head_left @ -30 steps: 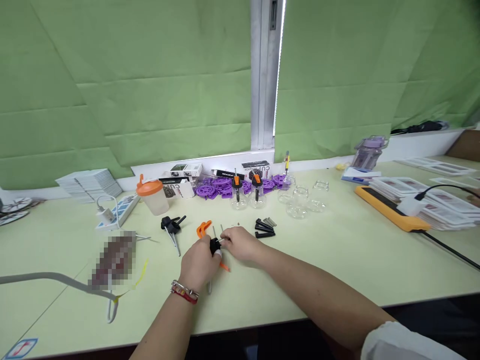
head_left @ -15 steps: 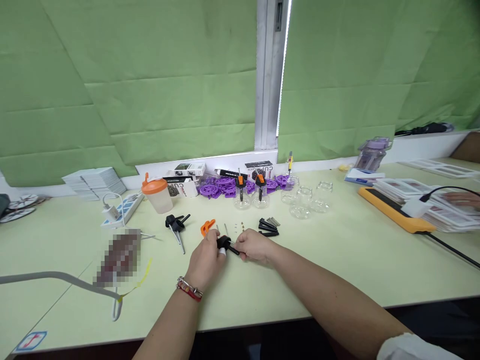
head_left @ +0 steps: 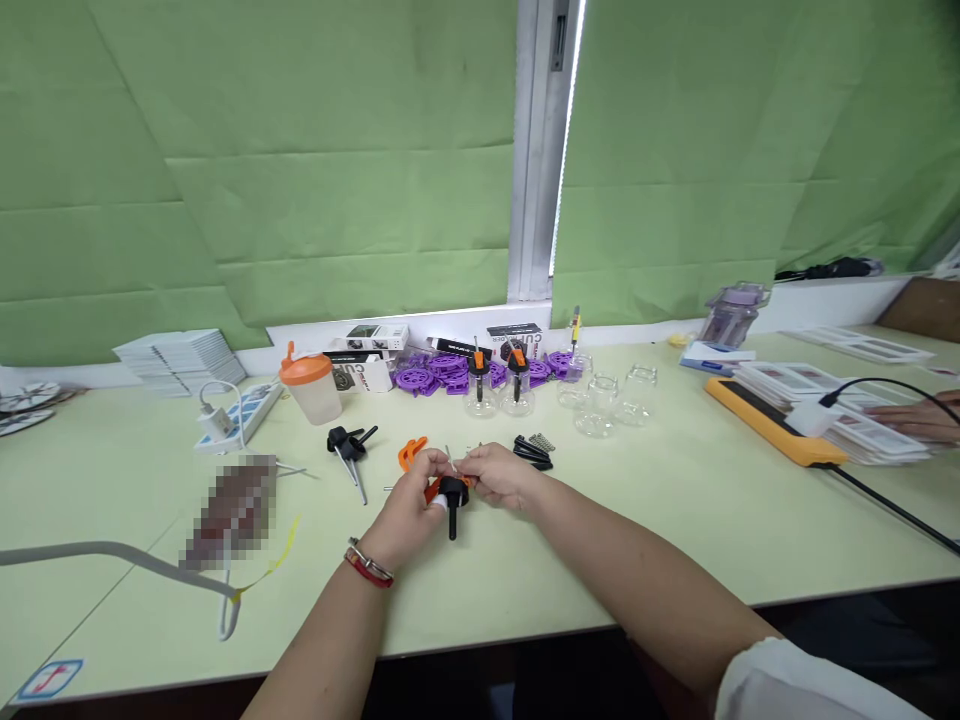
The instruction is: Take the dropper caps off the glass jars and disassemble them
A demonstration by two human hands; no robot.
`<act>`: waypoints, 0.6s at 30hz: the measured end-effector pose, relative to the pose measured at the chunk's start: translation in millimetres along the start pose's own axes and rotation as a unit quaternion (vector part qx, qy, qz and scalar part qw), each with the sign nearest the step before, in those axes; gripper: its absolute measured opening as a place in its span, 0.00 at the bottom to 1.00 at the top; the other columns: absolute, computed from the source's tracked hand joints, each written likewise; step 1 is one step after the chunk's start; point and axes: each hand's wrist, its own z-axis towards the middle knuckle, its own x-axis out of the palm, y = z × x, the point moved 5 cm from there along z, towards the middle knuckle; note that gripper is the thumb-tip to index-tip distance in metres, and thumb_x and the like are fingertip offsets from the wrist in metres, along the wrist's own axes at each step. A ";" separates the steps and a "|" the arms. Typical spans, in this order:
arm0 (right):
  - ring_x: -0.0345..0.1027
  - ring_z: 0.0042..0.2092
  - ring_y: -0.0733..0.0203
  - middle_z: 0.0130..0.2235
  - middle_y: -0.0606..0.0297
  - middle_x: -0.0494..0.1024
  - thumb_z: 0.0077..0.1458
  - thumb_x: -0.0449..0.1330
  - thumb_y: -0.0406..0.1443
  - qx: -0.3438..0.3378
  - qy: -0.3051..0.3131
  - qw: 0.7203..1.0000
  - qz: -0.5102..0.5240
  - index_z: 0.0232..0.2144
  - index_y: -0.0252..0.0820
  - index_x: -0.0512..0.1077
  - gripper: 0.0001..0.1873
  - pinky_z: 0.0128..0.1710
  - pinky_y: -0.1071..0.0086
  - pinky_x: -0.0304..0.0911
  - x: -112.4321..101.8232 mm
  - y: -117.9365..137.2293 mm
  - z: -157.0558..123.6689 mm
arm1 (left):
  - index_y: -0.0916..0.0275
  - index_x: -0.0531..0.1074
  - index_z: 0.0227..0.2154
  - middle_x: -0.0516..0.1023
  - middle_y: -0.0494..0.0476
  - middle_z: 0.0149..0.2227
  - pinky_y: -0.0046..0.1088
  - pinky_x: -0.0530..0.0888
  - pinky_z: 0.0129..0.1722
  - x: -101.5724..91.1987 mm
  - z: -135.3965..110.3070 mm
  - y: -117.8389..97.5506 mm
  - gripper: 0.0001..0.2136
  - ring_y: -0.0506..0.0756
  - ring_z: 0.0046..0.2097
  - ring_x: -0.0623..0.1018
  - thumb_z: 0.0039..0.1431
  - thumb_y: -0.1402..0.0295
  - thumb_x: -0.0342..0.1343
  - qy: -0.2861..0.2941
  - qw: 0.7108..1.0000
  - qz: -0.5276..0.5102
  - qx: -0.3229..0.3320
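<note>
My left hand (head_left: 415, 495) is closed around a black plastic cap (head_left: 453, 487). A black tube on the cap points down toward the table's front edge. Beside the cap my right hand (head_left: 495, 477) pinches with its fingertips; what they grip is too small to make out. Orange plastic shows between the hands, and a thin metal rod stands up there. Just behind my left hand lies an orange plastic piece (head_left: 412, 453). Further left rests a second black cap assembly (head_left: 349, 446) with metal rods. Black tubes (head_left: 532, 453) and small springs (head_left: 541, 441) lie right of my right hand.
Two glass jars with black-and-orange tops (head_left: 480, 395) stand behind my hands, with open glass jars (head_left: 596, 415) to their right. Purple plastic parts (head_left: 416, 378) and boxes line the wall. An orange-lidded cup (head_left: 309, 388) and a power strip (head_left: 247, 415) stand left. Another person's hand (head_left: 919, 418) is far right.
The black cap has turned, so its tube now points toward me instead of to the right. Orange plastic now shows between my hands. My right hand has moved slightly up and left.
</note>
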 end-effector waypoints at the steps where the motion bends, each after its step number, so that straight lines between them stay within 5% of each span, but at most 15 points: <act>1: 0.42 0.14 0.74 0.15 0.77 0.57 0.50 0.61 0.39 -0.010 -0.021 1.000 0.007 0.22 0.40 0.63 0.12 0.15 0.75 0.36 -2.8 3.3 4.3 | 0.59 0.59 0.45 0.72 0.56 0.42 0.36 0.69 0.48 -1.0 -0.6 -0.5 0.24 0.54 0.46 0.73 0.43 0.82 0.46 0.001 1.000 -0.011 0.002; 4: 0.48 0.16 0.72 0.20 0.72 0.65 0.56 0.55 0.38 -0.127 -0.135 0.983 -0.016 0.27 0.38 0.68 0.10 0.17 0.74 0.45 -15.9 19.3 15.3 | 0.59 0.60 0.45 0.72 0.55 0.40 0.32 0.70 0.44 -10.8 -1.7 1.1 0.23 0.53 0.42 0.74 0.43 0.81 0.46 -0.050 0.998 -0.026 0.007; 6: 0.60 0.22 0.68 0.28 0.65 0.74 0.58 0.53 0.37 -0.249 -0.182 0.943 -0.125 0.32 0.39 0.72 0.10 0.23 0.72 0.56 -15.8 30.1 16.8 | 0.59 0.61 0.44 0.72 0.54 0.39 0.31 0.71 0.42 -22.2 -2.0 5.1 0.22 0.53 0.41 0.75 0.43 0.80 0.48 -0.132 0.991 -0.004 0.001; 9: 0.69 0.38 0.60 0.37 0.60 0.78 0.58 0.54 0.34 -0.359 -0.143 0.834 -0.395 0.34 0.41 0.76 0.10 0.39 0.68 0.62 7.7 29.1 16.1 | 0.59 0.63 0.42 0.73 0.55 0.40 0.30 0.71 0.38 -36.5 -2.3 13.3 0.18 0.54 0.41 0.75 0.45 0.77 0.50 -0.241 0.968 0.054 -0.036; 11: 0.68 0.43 0.56 0.37 0.57 0.78 0.57 0.53 0.32 -0.366 -0.102 0.747 -0.546 0.33 0.41 0.77 0.11 0.43 0.66 0.60 23.7 18.4 16.3 | 0.59 0.64 0.41 0.73 0.55 0.40 0.29 0.71 0.35 -41.6 -2.1 19.0 0.17 0.54 0.39 0.75 0.46 0.74 0.51 -0.275 0.955 0.080 -0.073; 13: 0.67 0.44 0.54 0.36 0.55 0.77 0.55 0.53 0.28 -0.354 -0.083 0.691 -0.625 0.33 0.39 0.77 0.12 0.42 0.65 0.60 32.0 10.1 15.7 | 0.59 0.64 0.41 0.74 0.54 0.40 0.29 0.71 0.32 -44.3 -2.3 23.7 0.15 0.52 0.33 0.74 0.47 0.72 0.53 -0.292 0.946 0.093 -0.108; 15: 0.66 0.46 0.54 0.38 0.54 0.77 0.53 0.54 0.26 -0.351 -0.085 0.690 -0.628 0.33 0.39 0.77 0.12 0.42 0.65 0.60 33.3 9.2 13.1 | 0.59 0.65 0.40 0.74 0.53 0.38 0.28 0.70 0.28 -44.9 -2.4 27.0 0.14 0.49 0.27 0.71 0.48 0.70 0.53 -0.291 0.942 0.101 -0.133; 16: 0.66 0.46 0.54 0.39 0.55 0.77 0.52 0.54 0.26 -0.353 -0.092 0.714 -0.597 0.34 0.39 0.77 0.13 0.42 0.66 0.59 31.7 11.5 10.8 | 0.59 0.65 0.39 0.74 0.52 0.37 0.28 0.70 0.27 -44.5 -2.2 27.8 0.13 0.49 0.25 0.70 0.48 0.69 0.54 -0.288 0.942 0.104 -0.138; 18: 0.67 0.44 0.57 0.41 0.56 0.77 0.52 0.52 0.27 -0.340 -0.107 0.808 -0.469 0.37 0.39 0.77 0.15 0.40 0.68 0.60 24.3 17.1 5.6 | 0.59 0.67 0.39 0.74 0.52 0.37 0.28 0.70 0.26 -42.4 -1.0 27.8 0.13 0.49 0.24 0.69 0.48 0.68 0.54 -0.277 0.945 0.112 -0.132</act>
